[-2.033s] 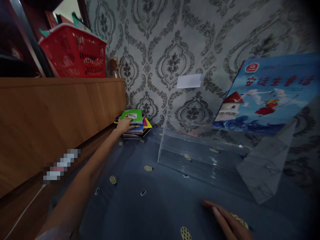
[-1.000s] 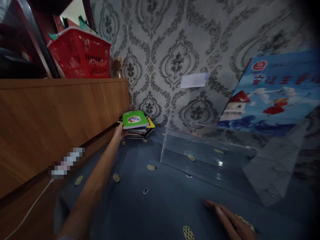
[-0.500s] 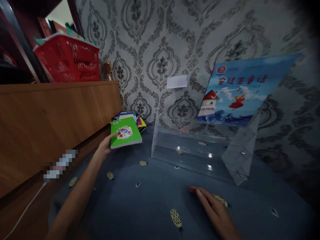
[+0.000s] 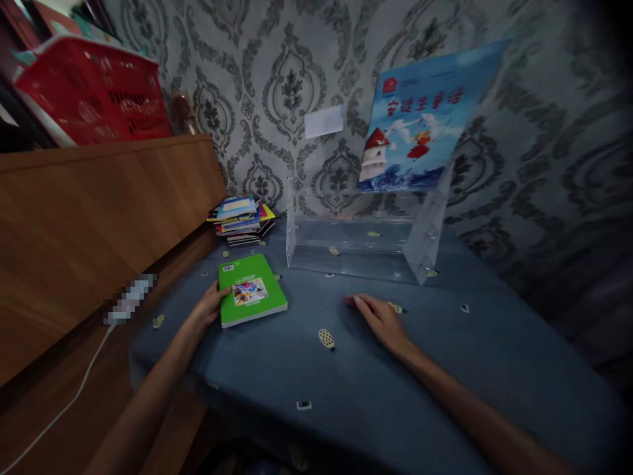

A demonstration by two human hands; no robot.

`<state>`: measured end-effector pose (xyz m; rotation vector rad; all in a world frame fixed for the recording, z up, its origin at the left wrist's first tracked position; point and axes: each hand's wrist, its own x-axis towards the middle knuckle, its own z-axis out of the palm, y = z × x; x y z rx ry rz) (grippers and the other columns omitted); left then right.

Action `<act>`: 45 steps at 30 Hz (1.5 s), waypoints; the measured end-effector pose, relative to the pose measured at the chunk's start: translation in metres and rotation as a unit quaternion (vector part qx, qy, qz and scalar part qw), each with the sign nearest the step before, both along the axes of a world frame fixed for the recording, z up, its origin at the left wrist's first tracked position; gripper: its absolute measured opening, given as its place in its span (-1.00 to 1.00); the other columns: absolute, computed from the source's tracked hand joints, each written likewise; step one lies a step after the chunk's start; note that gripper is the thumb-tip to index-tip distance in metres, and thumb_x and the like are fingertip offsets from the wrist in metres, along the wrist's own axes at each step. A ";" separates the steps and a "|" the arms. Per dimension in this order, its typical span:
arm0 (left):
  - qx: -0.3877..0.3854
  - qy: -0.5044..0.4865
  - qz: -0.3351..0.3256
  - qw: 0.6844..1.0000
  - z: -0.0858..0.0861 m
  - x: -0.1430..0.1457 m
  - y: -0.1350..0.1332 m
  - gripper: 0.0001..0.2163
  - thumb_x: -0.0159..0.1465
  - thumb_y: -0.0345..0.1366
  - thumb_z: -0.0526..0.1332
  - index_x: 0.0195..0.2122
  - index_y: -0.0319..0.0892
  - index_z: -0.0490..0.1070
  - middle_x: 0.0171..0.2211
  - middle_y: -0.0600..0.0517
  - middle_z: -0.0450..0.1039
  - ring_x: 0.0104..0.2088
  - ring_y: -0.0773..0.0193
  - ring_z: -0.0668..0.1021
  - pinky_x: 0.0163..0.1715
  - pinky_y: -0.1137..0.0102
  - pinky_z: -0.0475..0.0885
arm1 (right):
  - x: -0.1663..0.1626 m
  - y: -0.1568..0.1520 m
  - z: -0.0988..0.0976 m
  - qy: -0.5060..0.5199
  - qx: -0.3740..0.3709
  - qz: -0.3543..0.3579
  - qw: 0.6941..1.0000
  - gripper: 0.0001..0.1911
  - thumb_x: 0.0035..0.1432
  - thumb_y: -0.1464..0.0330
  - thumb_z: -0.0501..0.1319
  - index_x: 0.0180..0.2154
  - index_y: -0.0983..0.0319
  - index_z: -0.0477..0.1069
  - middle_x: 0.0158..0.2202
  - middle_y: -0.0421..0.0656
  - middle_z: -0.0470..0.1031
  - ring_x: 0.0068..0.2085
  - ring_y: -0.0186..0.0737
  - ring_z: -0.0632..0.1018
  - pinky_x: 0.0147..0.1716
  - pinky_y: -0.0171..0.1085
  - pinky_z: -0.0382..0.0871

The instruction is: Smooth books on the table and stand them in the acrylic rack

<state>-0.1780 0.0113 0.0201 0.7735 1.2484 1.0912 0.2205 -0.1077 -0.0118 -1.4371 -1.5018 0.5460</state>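
A thick green paperback book [image 4: 275, 295] with a barcode and a coloured picture lies in the grip of my left hand [image 4: 210, 305], thumb over its cover and fingers beneath its left edge. It is just above or on the blue cloth; which one I cannot tell. My right hand [image 4: 380, 321] is low over the cloth, fingers stretched forward and close together, holding nothing I can make out. Beyond it stands a clear acrylic rack [image 4: 346, 260] with tiers. A blue storybook [image 4: 420, 125] with a red-roofed tower leans upright at the rack's top right.
A pile of books [image 4: 240, 221] sits at the table's back left corner. To the left are a wooden cabinet [image 4: 109, 191] and a red basket [image 4: 99, 92] on top. A white cable [image 4: 74, 399] runs below. A white paper slip [image 4: 324, 122] appears before the patterned wall.
My left hand has brought the green book away from the pile, nearer to me. The view has shifted, and my right hand now shows farther up the cloth, closer to the rack.
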 end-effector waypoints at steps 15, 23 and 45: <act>0.005 0.026 -0.298 0.954 -0.008 0.093 -0.075 -0.32 0.14 -0.33 0.44 0.28 -0.15 0.25 -0.01 -0.15 0.60 -0.13 0.06 0.69 -0.09 0.24 0.63 | 0.010 0.006 -0.011 -0.067 0.062 -0.047 0.995 -0.73 0.31 0.31 0.07 -0.15 0.20 0.54 -0.12 -0.04 0.61 -0.05 -0.06 0.58 0.01 -0.11 0.42; 0.227 0.523 -0.321 0.756 0.012 0.151 -0.052 -0.70 0.33 -0.11 0.22 -0.06 -0.21 0.53 -0.24 -0.12 0.63 -0.12 -0.04 0.65 -0.14 0.22 0.56 | 0.024 0.015 -0.024 -0.077 0.066 -0.077 0.992 -0.77 0.28 0.36 0.10 -0.12 0.19 0.50 -0.13 -0.06 0.56 -0.08 -0.10 0.53 0.02 -0.12 0.39; 0.401 0.531 -0.233 0.710 -0.023 0.188 -0.014 -0.61 0.44 -0.22 0.00 0.19 -0.22 0.40 0.25 -0.15 0.40 0.30 0.07 0.38 0.35 0.16 0.18 | 0.030 0.013 -0.018 -0.013 0.040 -0.054 0.998 -0.68 0.23 0.37 0.09 -0.08 0.18 0.55 -0.21 -0.12 0.63 -0.18 -0.11 0.58 -0.06 -0.12 0.45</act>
